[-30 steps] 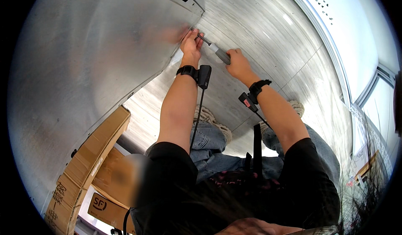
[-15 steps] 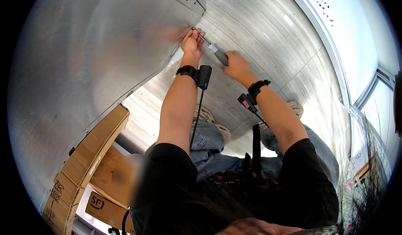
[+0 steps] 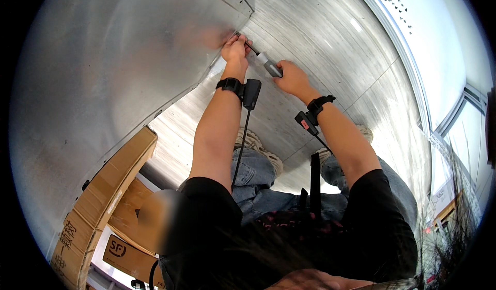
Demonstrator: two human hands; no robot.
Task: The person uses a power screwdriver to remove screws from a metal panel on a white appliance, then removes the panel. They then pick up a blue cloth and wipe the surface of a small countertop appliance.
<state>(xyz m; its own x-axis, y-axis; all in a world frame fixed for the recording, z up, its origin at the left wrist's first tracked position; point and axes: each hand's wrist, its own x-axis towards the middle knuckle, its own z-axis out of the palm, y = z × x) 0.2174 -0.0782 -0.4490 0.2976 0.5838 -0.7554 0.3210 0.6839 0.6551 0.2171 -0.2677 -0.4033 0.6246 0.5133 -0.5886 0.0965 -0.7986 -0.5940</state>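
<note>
Screwdriver [image 3: 269, 64] with a grey handle, slanting above a pale plank floor [image 3: 310, 36], its far end near the edge of a large metal panel [image 3: 129, 57]. The right hand [image 3: 293, 78] is closed around the handle's rear. The left hand [image 3: 235, 48] curls beside the shaft; whether it grips anything, I cannot tell. Lower left, a long cardboard box [image 3: 98, 202] and a smaller carton [image 3: 132, 256], contents hidden from view.

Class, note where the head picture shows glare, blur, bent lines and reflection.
Head view: glare whitens the floor at right; head view: a blurred patch sits beside the cardboard boxes, lower left; head view: the white panel has a bowed edge; head view: the metal panel carries a reddish reflection near the left hand.
</note>
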